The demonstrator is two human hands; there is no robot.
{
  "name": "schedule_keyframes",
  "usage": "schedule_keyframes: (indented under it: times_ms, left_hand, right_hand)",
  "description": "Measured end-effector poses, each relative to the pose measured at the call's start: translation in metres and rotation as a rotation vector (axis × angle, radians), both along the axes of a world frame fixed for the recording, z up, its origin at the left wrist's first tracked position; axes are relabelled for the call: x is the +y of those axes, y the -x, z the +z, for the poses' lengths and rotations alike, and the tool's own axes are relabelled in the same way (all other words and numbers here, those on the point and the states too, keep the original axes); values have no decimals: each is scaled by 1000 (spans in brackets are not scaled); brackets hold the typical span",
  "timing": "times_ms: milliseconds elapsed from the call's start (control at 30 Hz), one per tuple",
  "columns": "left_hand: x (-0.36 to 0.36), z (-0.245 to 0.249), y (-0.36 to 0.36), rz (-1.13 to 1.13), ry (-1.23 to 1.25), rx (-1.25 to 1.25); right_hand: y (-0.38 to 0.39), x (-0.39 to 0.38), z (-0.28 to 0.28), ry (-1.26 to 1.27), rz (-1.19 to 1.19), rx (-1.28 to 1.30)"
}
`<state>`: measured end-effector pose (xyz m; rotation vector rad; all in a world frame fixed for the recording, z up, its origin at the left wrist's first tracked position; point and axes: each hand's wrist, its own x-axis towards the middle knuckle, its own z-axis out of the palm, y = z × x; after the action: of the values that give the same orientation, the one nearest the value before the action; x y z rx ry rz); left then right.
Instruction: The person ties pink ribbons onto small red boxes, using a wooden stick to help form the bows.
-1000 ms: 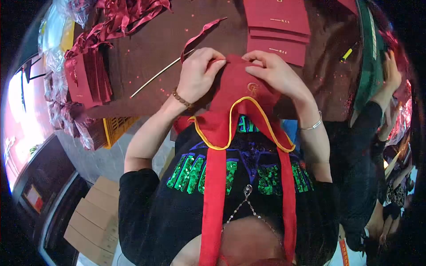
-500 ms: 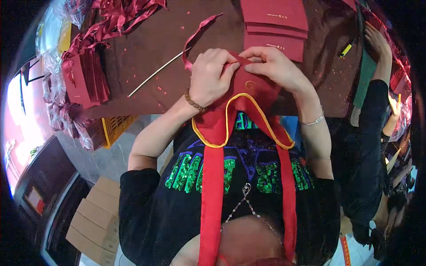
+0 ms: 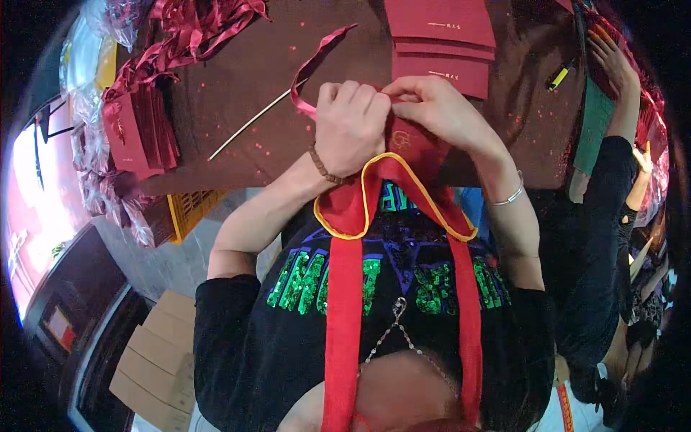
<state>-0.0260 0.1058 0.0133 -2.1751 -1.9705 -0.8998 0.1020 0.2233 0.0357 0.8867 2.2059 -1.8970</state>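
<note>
A dark red flat piece with a gold emblem [image 3: 421, 147], perhaps a paper bag, is held up in front of my chest. My left hand [image 3: 350, 128] is closed in a fist at its upper left edge. From that fist a dark red ribbon [image 3: 317, 61] trails up over the table. My right hand [image 3: 440, 111] pinches at the top edge of the piece, its fingertips against my left hand. What lies between the fingertips is hidden. Below hangs my red apron [image 3: 342, 212] with yellow trim. A thin pale stick [image 3: 248, 126] lies left of my left hand.
Dark red printed bags or cards [image 3: 439, 47] lie stacked behind my hands. More red pieces [image 3: 137, 137] stand at the left beside a heap of red ribbons [image 3: 191, 29]. A yellow marker [image 3: 559, 78] lies right. Another person's hand [image 3: 612, 61] reaches in there.
My left hand has rolled over into a fist, its knuckles facing up. The ribbon end has shifted slightly with it. My right hand stays pinching in nearly the same place.
</note>
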Motion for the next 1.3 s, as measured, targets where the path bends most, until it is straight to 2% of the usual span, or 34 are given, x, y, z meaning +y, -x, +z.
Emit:
schedule_keyframes:
  times_ms: [100, 167, 300, 367, 400, 433, 500, 533, 567, 633, 667, 733, 800, 867, 933, 967, 1033, 1067, 1100, 1167, 1233, 1300]
  left_hand:
    - [1, -2, 2, -20, -22, -45]
    - [-1, -1, 11, -57, 41, -112]
    - [0, 4, 28, -143, 51, -202]
    - [7, 15, 35, -154, 106, -265]
    - [10, 10, 38, -206, 198, -407]
    - [10, 9, 38, -209, 194, -406]
    - [9, 12, 36, -129, 322, -432]
    - [10, 10, 34, -101, 280, -497]
    - [11, 13, 32, -102, 280, -496]
    - [13, 27, 28, -75, 222, -512]
    - [16, 26, 34, -75, 219, -510]
    - [24, 23, 50, -191, 565, -896]
    - [31, 24, 58, -293, 548, -660]
    - [38, 21, 64, -335, 564, -583]
    - [47, 21, 69, -564, 512, -277]
    - [54, 23, 73, -559, 510, -274]
    - [69, 30, 78, -828, 1026, -505]
    - [74, 30, 75, -915, 1078, -554]
    - [78, 28, 74, -911, 1075, -556]
    - [84, 21, 76, -856, 1322, -548]
    - [84, 13, 77, -883, 1340, -613]
    - [80, 9, 76, -847, 1157, -638]
  right_hand:
    - [1, -1, 4, -139, 28, -36]
    - [-1, -3, -2, 3, -45, -6]
    - [-2, 0, -2, 114, -39, 29]
    - [-1, 0, 1, 112, -30, 43]
    - [-1, 0, 4, 111, -21, 53]
    - [-2, 0, 6, 107, -23, 54]
    - [-3, -5, 11, -51, -55, 22]
    - [-6, -8, 10, -225, -42, 29]
    - [-8, -10, 13, -225, -44, 29]
    - [-11, -15, 17, -623, 86, -68]
    - [-10, -18, 18, -696, 67, -109]
    - [-7, -18, 23, -692, 67, -116]
    - [-5, -20, 24, -693, 67, -118]
    - [-5, -26, 19, -719, -17, 136]
    - [-6, -29, 19, -709, -21, 159]
    - [-6, -30, 18, -697, -26, 175]
    - [-6, -34, 17, -740, -14, 169]
    - [-6, -35, 19, -742, 13, 123]
    - [-5, -36, 21, -744, 41, 77]
    - [-6, -35, 19, -714, 22, 68]
    - [-7, -33, 18, -683, -3, 55]
    - [-9, -31, 18, -637, -19, 23]
